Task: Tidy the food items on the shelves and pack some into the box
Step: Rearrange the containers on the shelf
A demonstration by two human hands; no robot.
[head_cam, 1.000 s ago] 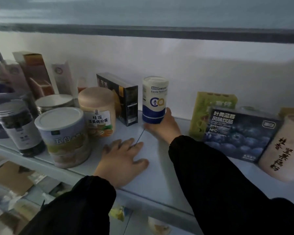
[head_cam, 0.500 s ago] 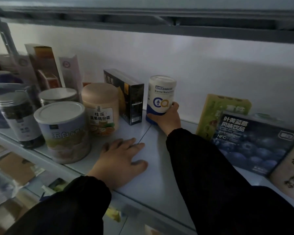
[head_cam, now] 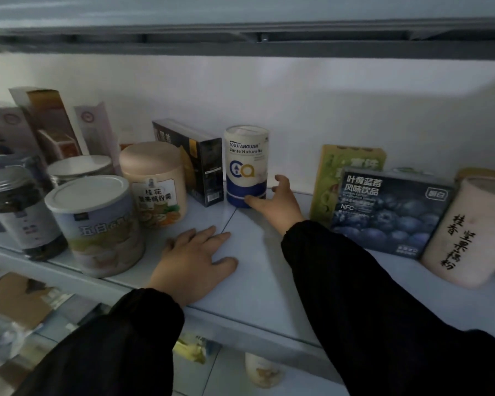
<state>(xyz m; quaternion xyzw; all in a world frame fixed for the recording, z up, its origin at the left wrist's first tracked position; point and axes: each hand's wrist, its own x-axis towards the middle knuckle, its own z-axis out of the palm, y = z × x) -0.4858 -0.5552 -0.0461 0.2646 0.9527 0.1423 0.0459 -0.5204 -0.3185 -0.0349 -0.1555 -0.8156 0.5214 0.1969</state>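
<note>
A white and blue canister [head_cam: 246,164] stands upright at the back of the pale shelf [head_cam: 257,281], beside a black box [head_cam: 203,164]. My right hand [head_cam: 275,204] is just right of its base with fingers spread; only the thumb tip touches the canister. My left hand [head_cam: 195,261] lies flat on the shelf near the front edge, palm down, holding nothing.
Left of the hands stand a beige jar [head_cam: 155,181], a white-lidded tin [head_cam: 97,224], a dark jar [head_cam: 20,212] and tall cartons [head_cam: 52,121]. To the right are a green box [head_cam: 346,172], a blueberry drink box [head_cam: 389,210] and a tilted pale tub [head_cam: 469,232]. Another shelf [head_cam: 240,38] hangs overhead.
My right hand has let go of the white and blue canister, which now stands at the back of the shelf. My left hand has stayed flat in place.
</note>
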